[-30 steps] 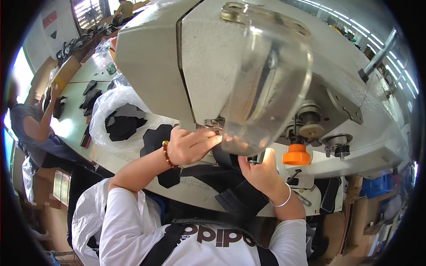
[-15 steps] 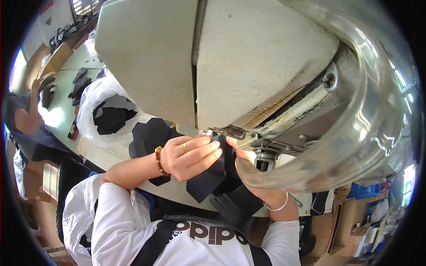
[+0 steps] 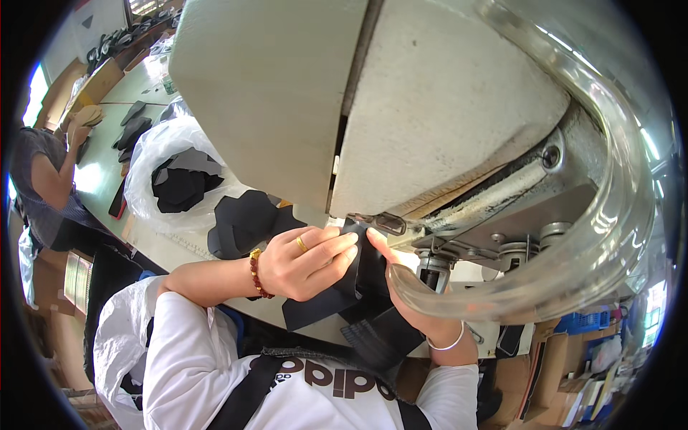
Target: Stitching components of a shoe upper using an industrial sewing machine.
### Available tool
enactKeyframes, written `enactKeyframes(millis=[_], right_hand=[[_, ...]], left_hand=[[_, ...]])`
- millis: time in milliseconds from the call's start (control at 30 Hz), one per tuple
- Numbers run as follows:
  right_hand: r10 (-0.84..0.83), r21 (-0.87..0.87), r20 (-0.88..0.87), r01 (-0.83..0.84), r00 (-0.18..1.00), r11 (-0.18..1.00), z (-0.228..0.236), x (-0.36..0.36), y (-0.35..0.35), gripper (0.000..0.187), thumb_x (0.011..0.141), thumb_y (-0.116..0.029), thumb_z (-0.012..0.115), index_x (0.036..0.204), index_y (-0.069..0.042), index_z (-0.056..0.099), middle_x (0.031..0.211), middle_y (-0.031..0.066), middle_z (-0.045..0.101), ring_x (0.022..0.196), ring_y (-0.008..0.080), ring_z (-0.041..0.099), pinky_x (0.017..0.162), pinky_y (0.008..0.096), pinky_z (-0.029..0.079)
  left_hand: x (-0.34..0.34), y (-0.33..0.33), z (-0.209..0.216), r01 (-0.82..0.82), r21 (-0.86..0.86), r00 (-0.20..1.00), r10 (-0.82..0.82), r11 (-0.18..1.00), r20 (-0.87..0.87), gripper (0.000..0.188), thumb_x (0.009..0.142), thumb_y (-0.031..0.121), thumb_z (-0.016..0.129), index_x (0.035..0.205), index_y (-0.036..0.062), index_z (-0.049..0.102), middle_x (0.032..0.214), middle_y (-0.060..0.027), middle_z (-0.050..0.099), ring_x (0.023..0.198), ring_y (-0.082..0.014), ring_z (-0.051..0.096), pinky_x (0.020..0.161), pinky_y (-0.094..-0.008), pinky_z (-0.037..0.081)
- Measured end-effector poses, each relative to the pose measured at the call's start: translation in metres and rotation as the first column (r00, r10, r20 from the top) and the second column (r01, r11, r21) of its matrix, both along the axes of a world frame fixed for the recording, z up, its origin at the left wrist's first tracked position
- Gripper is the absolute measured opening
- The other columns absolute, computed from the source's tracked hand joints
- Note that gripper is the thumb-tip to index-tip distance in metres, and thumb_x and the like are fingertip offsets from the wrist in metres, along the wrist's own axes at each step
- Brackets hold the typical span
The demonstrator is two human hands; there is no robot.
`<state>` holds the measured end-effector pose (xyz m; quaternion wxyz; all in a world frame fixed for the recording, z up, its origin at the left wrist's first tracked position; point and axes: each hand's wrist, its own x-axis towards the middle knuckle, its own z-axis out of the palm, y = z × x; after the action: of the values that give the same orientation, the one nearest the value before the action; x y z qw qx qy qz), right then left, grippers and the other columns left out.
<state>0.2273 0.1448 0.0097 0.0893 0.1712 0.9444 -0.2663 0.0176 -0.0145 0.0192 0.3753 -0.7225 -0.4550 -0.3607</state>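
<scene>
**Black fabric piece (image 3: 371, 276) held upright-ended between two hands at the bench's near edge**

The black fabric piece sits under the front of a pale machine head (image 3: 444, 115), its narrow top end pointing away from the person. Its long axis runs from the machine back toward the near edge of the bench (image 3: 163, 242), where dark folds spread out. A ribbed black section (image 3: 380, 335) lies there; whether it belongs to the same piece I cannot tell.

The left hand (image 3: 304, 264) has its fingers curled and closed on the piece's left side near the top. The right hand (image 3: 418, 316) lays one extended fingertip against the right side; its other fingers are hidden, so I cannot tell whether they grip. A clear curved guard (image 3: 631, 215) partly covers this hand.

Left of the hands, flat black cut pieces (image 3: 244, 223) overlap on the bench. Just beyond them, a translucent plastic bag (image 3: 137, 183) gapes, holding more black pieces (image 3: 183, 185).

Farther along the bench's left side lie dark pieces (image 3: 132, 131), and a co-worker (image 3: 44, 168) at that edge holds a tan item (image 3: 87, 115). Past the bench's right end stand a blue crate (image 3: 582, 322) and open cardboard boxes (image 3: 562, 362).
</scene>
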Motion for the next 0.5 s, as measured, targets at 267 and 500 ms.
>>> enactKeyframes(millis=[267,500], right_hand=[[-0.5,-0.98,-0.108,-0.008,0.859,0.198,-0.006,0.007,-0.015,0.101,0.102,-0.069,0.041,0.167,0.003,0.013,0.176,0.0115,0.02,0.159,0.0149,0.025,0.129,0.0278,0.021],[-0.391,-0.982,-0.19,-0.175,0.901,0.074,0.025,0.011,-0.016,0.114,0.096,-0.079,0.046,0.167,0.003,0.012,0.175,0.0104,0.021,0.16,0.0153,0.021,0.13,0.0278,0.016]], left_hand=[[-0.002,0.004,-0.005,-0.074,-0.004,0.997,0.074,0.997,-0.013,0.031,0.077,0.0,0.071,0.107,-0.0006,0.078,0.106,-0.0121,0.073,0.083,-0.0198,0.071,0.066,-0.0265,0.06],[-0.004,-0.001,-0.001,-0.079,-0.041,0.995,0.076,0.996,-0.063,0.029,0.079,0.001,0.069,0.106,-0.0003,0.078,0.109,-0.0128,0.073,0.086,-0.021,0.072,0.061,-0.0255,0.058]])
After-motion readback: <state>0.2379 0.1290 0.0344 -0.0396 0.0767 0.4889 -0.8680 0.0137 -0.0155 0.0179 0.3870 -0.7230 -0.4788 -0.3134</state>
